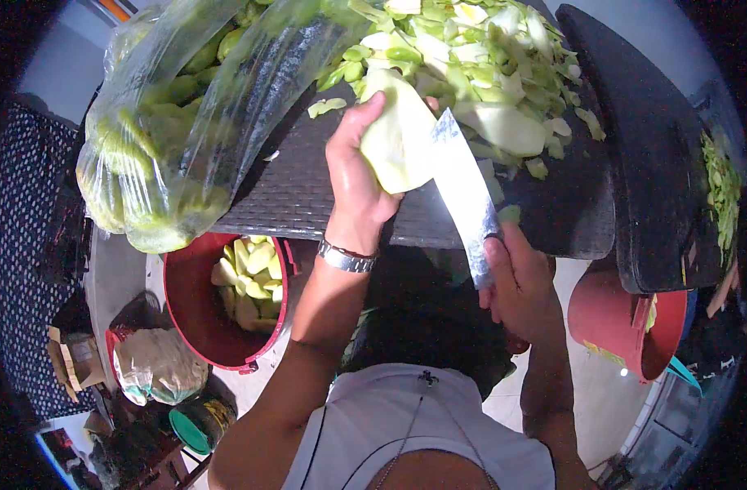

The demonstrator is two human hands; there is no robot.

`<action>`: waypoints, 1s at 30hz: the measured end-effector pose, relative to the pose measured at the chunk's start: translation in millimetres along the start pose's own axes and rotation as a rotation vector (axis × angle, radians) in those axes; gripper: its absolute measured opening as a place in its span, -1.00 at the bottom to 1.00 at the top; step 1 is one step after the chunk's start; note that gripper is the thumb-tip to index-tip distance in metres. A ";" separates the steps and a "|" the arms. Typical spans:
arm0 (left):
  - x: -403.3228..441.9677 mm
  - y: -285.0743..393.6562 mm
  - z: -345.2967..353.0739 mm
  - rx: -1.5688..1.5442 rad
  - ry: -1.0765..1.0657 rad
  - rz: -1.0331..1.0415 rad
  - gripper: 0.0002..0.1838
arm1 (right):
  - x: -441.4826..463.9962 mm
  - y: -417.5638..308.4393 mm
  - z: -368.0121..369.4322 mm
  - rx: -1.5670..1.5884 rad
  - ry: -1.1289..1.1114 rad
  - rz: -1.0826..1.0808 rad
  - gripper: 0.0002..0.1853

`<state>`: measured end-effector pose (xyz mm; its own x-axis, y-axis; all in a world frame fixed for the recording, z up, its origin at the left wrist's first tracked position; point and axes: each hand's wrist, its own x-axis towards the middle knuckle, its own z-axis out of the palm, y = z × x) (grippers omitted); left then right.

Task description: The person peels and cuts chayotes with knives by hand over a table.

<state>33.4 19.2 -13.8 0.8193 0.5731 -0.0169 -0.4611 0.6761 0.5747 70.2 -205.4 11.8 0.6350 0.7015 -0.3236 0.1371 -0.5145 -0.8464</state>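
Observation:
My left hand (359, 155) is wrapped round a pale, peeled chayote (392, 131), raised above the near part of a dark woven tabletop (296, 196). In my right hand (518, 282) is a broad-bladed knife (463, 192), gripped low at its handle. Its blade points up and away, with its edge close against the chayote's right side; whether it cuts in I cannot tell. Behind the blade lies another pale peeled piece (504, 129), beside a heap of green peelings (471, 49). The knife's handle is mostly hidden by my fingers.
A clear plastic bag (145, 163) of green chayotes hangs over the table's left edge. Below it stands a red bucket (177, 314) with pale cut pieces inside. Another red bucket (606, 314) is at lower right, by a dark chair (635, 180) with peelings on it.

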 end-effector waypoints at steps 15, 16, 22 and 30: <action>-17.4 -21.1 6.3 0.010 -0.044 -0.141 -0.51 | 16.8 25.7 16.6 -0.002 -0.019 -0.132 -0.66; -16.9 -23.0 8.7 0.003 -0.004 -0.145 -0.50 | 18.2 22.4 16.7 0.023 -0.029 -0.087 -0.65; -24.8 -40.9 10.2 0.003 0.028 -0.134 -0.51 | 22.3 14.1 20.0 0.173 -0.002 -0.042 -0.67; -32.0 -61.3 2.5 -0.142 0.191 -0.051 -0.53 | 29.0 9.5 9.0 0.379 0.039 -0.032 -0.70</action>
<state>36.3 -41.8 -46.5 0.7696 0.6045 -0.2056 -0.4748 0.7571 0.4488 83.1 -185.5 -9.5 0.6642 0.6916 -0.2839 -0.1289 -0.2682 -0.9547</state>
